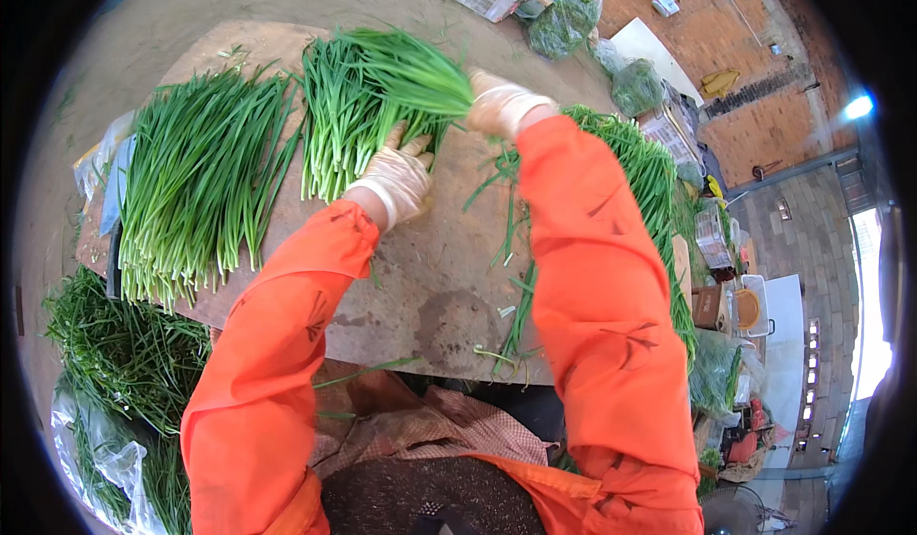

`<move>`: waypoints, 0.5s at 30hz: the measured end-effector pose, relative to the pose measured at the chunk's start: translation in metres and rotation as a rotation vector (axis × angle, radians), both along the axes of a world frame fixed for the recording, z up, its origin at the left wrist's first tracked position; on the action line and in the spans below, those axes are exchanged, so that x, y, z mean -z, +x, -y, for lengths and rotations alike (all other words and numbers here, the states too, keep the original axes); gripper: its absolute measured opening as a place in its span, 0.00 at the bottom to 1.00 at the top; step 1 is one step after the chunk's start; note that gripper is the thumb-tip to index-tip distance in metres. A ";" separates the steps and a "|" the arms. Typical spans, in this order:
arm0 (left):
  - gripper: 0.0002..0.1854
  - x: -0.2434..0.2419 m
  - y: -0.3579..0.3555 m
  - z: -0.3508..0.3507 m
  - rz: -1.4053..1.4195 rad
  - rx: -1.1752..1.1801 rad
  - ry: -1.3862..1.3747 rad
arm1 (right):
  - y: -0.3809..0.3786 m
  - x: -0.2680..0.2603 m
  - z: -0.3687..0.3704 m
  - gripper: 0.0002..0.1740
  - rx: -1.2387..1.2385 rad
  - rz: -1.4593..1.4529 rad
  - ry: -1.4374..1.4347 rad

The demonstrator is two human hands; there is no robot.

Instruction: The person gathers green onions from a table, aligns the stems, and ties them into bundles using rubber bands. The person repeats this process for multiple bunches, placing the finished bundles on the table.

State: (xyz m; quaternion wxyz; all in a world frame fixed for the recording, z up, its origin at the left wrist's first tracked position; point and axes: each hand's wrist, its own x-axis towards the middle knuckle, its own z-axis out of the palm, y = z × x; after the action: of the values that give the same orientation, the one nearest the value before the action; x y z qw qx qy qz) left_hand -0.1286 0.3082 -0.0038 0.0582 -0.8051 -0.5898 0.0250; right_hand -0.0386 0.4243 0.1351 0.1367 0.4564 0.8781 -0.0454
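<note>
My right hand [499, 104], in a pale translucent glove, grips a bunch of green garlic chives [419, 69]. This bunch is blurred and lies slanting over the top of the middle pile. My left hand [401, 178], gloved the same way, rests with fingers apart at the pale stalk ends of the middle pile of chives [333, 126]. Whether its fingers close around any stalks is hidden. Both piles lie on a worn brown board [401, 284]; the wider left pile of chives [204, 177] has its stalk ends towards me.
More chives [637, 169] are heaped beyond my right sleeve, with loose leaves [512, 227] on the board beside them. Tangled greens [129, 349] and a clear plastic bag [118, 470] sit at lower left. Bagged greens [566, 23] stand on the floor by a brick wall [745, 105].
</note>
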 end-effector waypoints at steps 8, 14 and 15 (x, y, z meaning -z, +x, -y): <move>0.23 0.015 -0.019 0.006 0.235 -0.014 0.016 | 0.077 -0.104 -0.043 0.37 0.197 -0.379 0.033; 0.23 0.016 -0.021 0.005 0.270 -0.003 0.015 | 0.128 -0.130 -0.081 0.33 0.248 -0.562 0.253; 0.23 0.016 -0.021 0.005 0.268 0.001 0.022 | 0.133 -0.121 -0.090 0.30 0.291 -0.552 0.250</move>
State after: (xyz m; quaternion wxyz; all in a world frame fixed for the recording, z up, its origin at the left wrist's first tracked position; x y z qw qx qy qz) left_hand -0.1496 0.3030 -0.0201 -0.0122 -0.8007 -0.5922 -0.0892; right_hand 0.0939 0.5146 0.2559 -0.1710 0.5605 0.8065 -0.0783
